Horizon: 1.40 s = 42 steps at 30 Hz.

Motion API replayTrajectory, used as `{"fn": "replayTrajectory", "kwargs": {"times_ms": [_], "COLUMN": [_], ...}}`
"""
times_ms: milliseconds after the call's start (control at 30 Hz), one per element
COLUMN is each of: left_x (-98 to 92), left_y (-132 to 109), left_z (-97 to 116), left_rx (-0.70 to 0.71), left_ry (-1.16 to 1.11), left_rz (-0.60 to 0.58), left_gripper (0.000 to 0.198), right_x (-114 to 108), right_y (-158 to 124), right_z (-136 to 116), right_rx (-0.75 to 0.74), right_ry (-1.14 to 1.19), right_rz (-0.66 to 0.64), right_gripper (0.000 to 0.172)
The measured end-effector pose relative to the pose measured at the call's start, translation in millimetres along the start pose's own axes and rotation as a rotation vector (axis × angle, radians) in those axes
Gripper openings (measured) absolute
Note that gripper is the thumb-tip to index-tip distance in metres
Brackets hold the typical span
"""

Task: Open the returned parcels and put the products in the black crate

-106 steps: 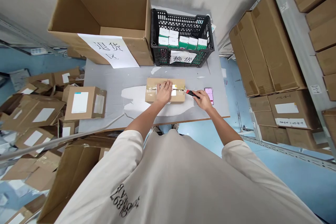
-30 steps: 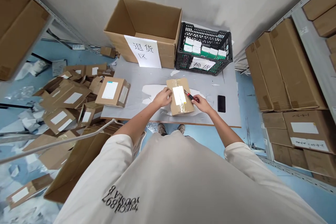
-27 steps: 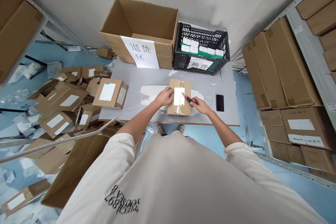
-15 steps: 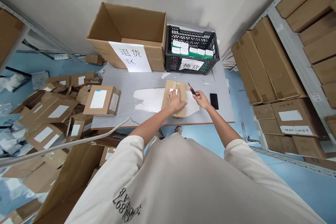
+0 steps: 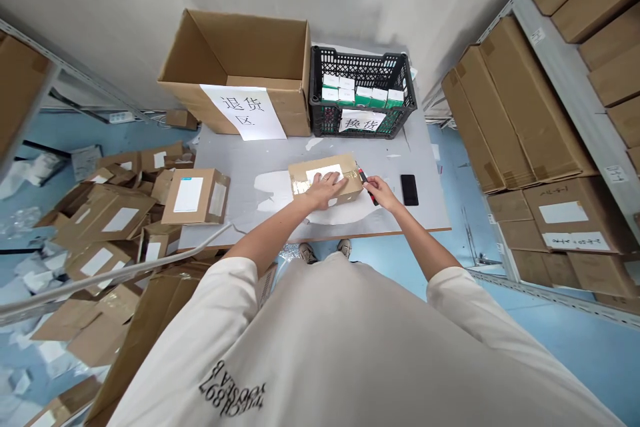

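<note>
A taped cardboard box (image 5: 299, 177) lies crosswise on the grey table, with a white label on top. My left hand (image 5: 324, 191) rests flat on it, fingers spread across the label. In my right hand (image 5: 381, 193) is a red and black utility knife (image 5: 363, 175), gripped by its handle. The knife's tip is at the box's right end, beside the tape; whether the blade touches the cardboard I cannot tell. Under the box, a torn white patch (image 5: 345, 213) shows on the table surface.
A large open carton (image 5: 295, 107) and a black crate (image 5: 320, 110) of green-and-white boxes stand at the back. A phone (image 5: 409, 190) lies right, a labelled box (image 5: 189, 195) left. Cartons pile on the floor at left; shelving (image 5: 555, 47) stands right. A pale hose (image 5: 150, 271) crosses lower left.
The box has turned from lengthwise to crosswise, with my left hand still on it. My right hand has brought the utility knife to the box's right end.
</note>
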State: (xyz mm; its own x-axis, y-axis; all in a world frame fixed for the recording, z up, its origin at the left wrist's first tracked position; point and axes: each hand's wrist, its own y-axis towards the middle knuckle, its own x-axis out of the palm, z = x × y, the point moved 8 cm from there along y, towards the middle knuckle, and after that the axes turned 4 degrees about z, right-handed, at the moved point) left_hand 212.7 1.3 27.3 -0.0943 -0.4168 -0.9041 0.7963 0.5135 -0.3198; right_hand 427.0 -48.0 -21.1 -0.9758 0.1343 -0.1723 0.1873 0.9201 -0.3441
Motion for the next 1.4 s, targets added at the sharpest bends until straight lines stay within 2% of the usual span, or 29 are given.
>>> {"fn": "replayTrajectory", "kwargs": {"times_ms": [167,233,333,433,533,633,767,833,933,1100,1200,1267,1333,1400], "left_x": [-8.3,-7.1,-6.0,-5.6,-3.9,-2.8,-2.7,-3.0,-3.6,-2.3,-3.1,-3.9,-7.3,-15.0], "left_y": [-4,-3,-1,2,3,2,-1,-3,-5,-5,-6,-7,-7,-7], "left_z": [-7,-2,2,2,0,1,3,3,2,-2,-4,-6,-7,-12], "left_rx": [-0.124,-0.153,-0.154,-0.135,-0.137,-0.143,-0.136,-0.129,-0.127,-0.126,-0.129,-0.117,-0.101,-0.13], "left_ry": [-0.005,0.004,0.02,0.032,0.044,0.05,0.048,0.053,0.043,0.039,0.024,-0.001,-0.054,-0.115], "left_rz": [0.042,0.044,0.055,0.075,0.086,0.1,0.113,0.115,0.121,0.107,0.113,0.109,0.124,0.188], "left_gripper": [0.098,0.094,0.094,0.093,0.09,0.089,0.089,0.088,0.087,0.086,0.085,0.087,0.09,0.083], "right_x": [24,18,-8,-31,-39,-36,-28,-23,-19,-20,-19,-22,-29,-37], "right_y": [-21,-23,-17,-9,-1,11,34,44,48,22,-2,-11,-14,-16], "right_z": [9,12,13,1,-16,-30,-49,-55,-53,-16,1,7,11,12], "right_rx": [0.119,0.163,0.181,0.091,-0.021,-0.107,-0.24,-0.287,-0.283,0.026,0.11,0.129,0.146,0.145], "right_ry": [0.11,0.092,-0.078,-0.248,-0.373,-0.532,-0.758,-0.792,-0.745,-0.527,-0.4,-0.316,-0.22,-0.147], "right_rz": [-0.173,-0.181,-0.11,-0.121,-0.196,-0.276,-0.277,-0.28,-0.313,-0.432,-0.485,-0.457,-0.352,-0.255], "right_gripper": [0.051,0.046,0.04,0.038,0.039,0.036,0.023,0.018,0.017,0.029,0.039,0.047,0.055,0.062]}}
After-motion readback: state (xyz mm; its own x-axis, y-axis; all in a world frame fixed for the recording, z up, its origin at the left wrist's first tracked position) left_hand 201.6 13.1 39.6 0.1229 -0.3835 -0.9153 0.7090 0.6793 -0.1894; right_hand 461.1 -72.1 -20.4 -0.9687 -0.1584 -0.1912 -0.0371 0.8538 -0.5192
